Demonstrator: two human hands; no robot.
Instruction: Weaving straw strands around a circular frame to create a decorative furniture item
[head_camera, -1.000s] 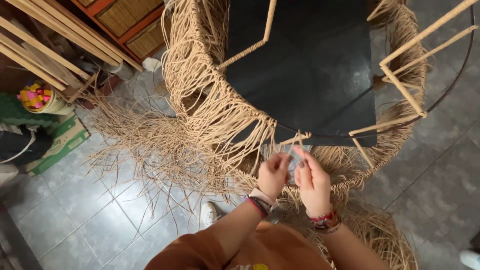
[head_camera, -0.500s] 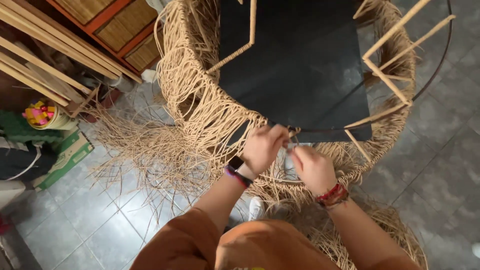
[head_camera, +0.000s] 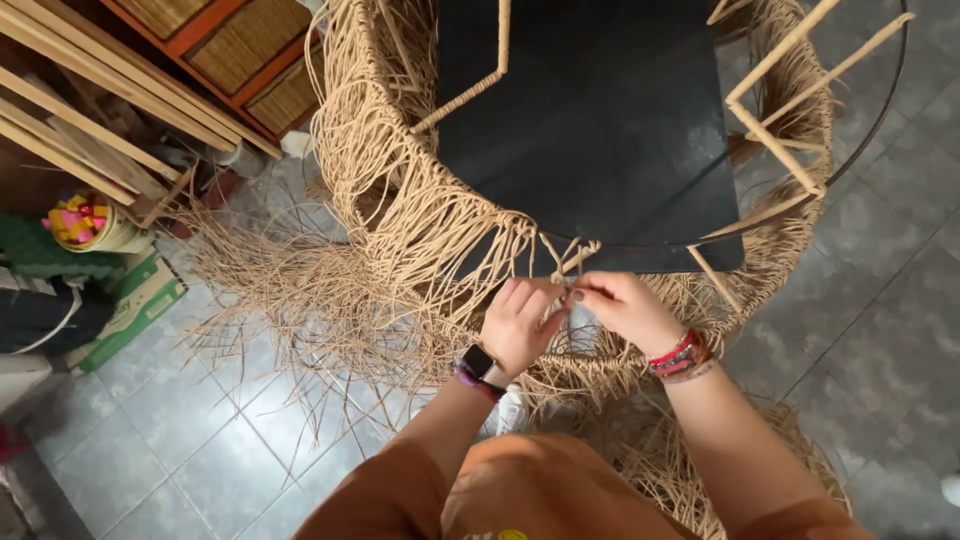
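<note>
Seen from above, over an orange shirt. Left hand, with a dark watch at the wrist, curled closed around pale straw strands just below a thin dark wire ring. Right hand, with red and brown bracelets at the wrist, fingers pinched narrow on the same strands, fingertips touching those of the left. Strands bunched into a small knot at the ring, right above both hands.

Ring forming the top edge of a big round frame, with light wooden sticks crossing at its right side and one angled stick at upper middle. Flat black board lying inside the frame, under the ring. Left and near sides of the frame wrapped thick with hanging straw, loose ends spilling outward across the grey tiled floor. More loose straw heaped on the floor beside the right forearm.

At far left, a small pot of bright pink and yellow bits beside a green box. Long pale wooden slats leaning across the upper left corner, in front of orange shelving with woven panels.
</note>
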